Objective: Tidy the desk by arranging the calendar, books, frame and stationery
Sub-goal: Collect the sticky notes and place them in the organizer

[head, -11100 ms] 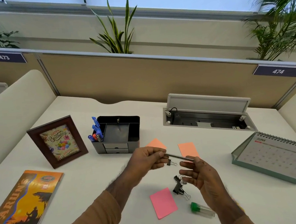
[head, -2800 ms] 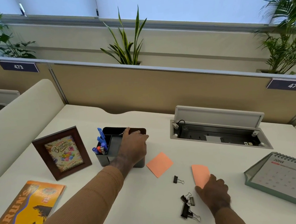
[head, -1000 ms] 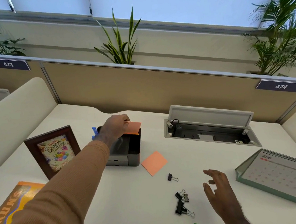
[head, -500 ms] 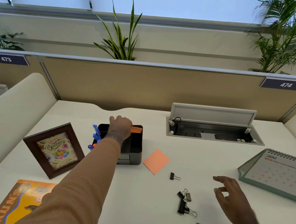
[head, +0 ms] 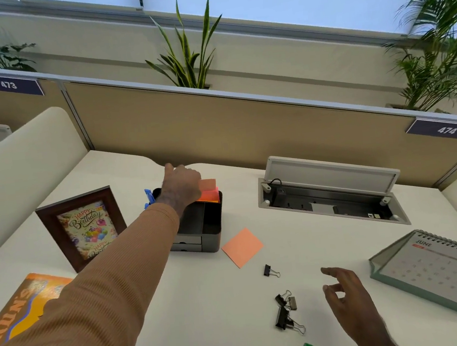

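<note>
Head view: the left hand (head: 181, 183) pinches, as far as I can tell, a thin orange sticky-note pad (head: 208, 185) above the dark grey desk organiser's (head: 209, 232) rear slot. Light and floppy, it is best held by its edges. The right hand (head: 345, 294) hovers, fingers loose and empty.

Orange sticky pad (head: 208, 186) upright in black organizer (head: 199, 226); another (head: 242, 247) flat beside it; calendar (head: 440, 272) standing at right.
</note>
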{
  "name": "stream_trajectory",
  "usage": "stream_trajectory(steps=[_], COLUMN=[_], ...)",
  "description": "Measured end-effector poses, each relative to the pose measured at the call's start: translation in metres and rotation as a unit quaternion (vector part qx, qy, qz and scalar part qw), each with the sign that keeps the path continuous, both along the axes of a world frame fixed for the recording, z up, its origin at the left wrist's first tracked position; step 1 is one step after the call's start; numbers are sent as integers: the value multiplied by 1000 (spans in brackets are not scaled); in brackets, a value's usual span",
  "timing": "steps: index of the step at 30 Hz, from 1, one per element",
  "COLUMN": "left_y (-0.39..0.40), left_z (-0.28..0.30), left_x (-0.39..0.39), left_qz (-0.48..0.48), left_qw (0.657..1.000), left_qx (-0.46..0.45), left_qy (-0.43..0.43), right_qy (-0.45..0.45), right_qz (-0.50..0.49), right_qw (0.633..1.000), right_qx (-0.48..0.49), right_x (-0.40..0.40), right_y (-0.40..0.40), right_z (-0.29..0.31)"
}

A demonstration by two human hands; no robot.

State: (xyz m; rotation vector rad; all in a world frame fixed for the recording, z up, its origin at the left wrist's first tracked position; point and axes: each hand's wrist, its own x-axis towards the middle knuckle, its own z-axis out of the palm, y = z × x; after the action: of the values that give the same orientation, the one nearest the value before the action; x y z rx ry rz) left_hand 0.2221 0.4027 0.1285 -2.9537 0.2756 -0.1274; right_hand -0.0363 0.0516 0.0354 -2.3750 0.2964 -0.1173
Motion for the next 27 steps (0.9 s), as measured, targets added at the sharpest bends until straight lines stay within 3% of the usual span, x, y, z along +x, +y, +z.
stream_trajectory(steps=[6, 16, 27], left_y=[2, -6, -8], left_z=[2, -18, -15], left_x=[-1, 1, 1], left_qz=[-2, -7, -44], left_qw=[1000, 996, 996], left_qx=[-17, 16, -5], left_qy=[-19, 87, 72], right_qy=[6, 13, 15], right_qz=[-3, -3, -8], right_qw=[1000, 1000, 1000], right_qx=[0, -11, -14], right_x=[3, 1, 0], right_y=[1, -3, -5], right_z=[-3, -7, -7])
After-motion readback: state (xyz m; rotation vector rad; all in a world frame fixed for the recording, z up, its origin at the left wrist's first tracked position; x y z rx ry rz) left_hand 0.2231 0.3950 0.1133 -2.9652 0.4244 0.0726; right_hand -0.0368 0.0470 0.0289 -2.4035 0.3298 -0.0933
